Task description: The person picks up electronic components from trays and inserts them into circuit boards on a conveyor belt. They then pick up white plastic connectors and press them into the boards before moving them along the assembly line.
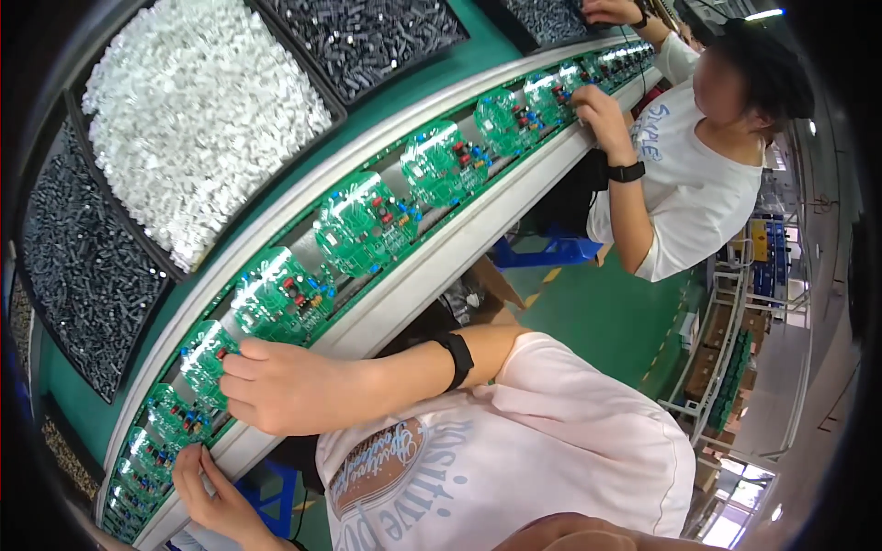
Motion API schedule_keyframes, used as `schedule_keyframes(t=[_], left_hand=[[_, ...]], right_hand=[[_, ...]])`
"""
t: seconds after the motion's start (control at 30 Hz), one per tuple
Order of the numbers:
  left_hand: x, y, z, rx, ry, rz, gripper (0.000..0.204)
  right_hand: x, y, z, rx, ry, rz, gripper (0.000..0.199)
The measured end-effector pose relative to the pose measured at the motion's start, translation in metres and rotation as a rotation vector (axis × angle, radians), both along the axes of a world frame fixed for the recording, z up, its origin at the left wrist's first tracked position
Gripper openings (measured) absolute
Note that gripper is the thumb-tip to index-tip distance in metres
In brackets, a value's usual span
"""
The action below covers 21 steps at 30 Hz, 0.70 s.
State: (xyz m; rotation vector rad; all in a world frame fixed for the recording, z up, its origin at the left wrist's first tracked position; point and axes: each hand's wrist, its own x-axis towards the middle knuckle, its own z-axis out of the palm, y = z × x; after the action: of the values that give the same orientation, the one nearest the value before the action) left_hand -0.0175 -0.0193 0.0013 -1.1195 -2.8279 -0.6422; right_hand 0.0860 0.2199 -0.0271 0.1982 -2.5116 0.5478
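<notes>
My right hand (280, 386), with a black band on its wrist, reaches over the near rail of a conveyor line. Its fingers are curled closed at a green circuit board (204, 360) and cover part of it. What they hold, if anything, is hidden. My left hand (213, 496) is lower down, by the near rail (248, 445). Its fingers are loosely bent with the thumb apart, and nothing shows in them. Beside its fingertips lies another green circuit board (175, 411) carrying small red, blue and black components.
More circuit boards (363, 225) run up the line to the right. Beyond the far rail are bins of white connectors (197, 119) and dark small parts (87, 266). Another person (698, 165) works farther up the line. A blue stool (547, 253) stands on the green floor.
</notes>
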Motion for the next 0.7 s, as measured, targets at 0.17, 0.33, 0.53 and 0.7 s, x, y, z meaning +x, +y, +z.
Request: schedule_keyframes(t=[0.17, 0.33, 0.53, 0.7], left_hand=[[0.007, 0.004, 0.007, -0.007, -0.043, 0.022, 0.009], [0.002, 0.003, 0.010, -0.001, 0.002, -0.067, 0.009], [-0.006, -0.001, 0.007, -0.031, -0.053, -0.053, 0.010], [-0.011, -0.002, 0.014, -0.049, -0.102, -0.082, 0.010]], right_hand=[[0.002, 0.002, -0.004, -0.034, 0.040, 0.029, 0.014], [0.005, 0.005, 0.000, -0.083, -0.021, 0.054, 0.014], [0.003, 0.007, -0.004, -0.115, -0.060, 0.059, 0.012], [0.002, 0.007, -0.001, -0.148, -0.067, 0.057, 0.016]])
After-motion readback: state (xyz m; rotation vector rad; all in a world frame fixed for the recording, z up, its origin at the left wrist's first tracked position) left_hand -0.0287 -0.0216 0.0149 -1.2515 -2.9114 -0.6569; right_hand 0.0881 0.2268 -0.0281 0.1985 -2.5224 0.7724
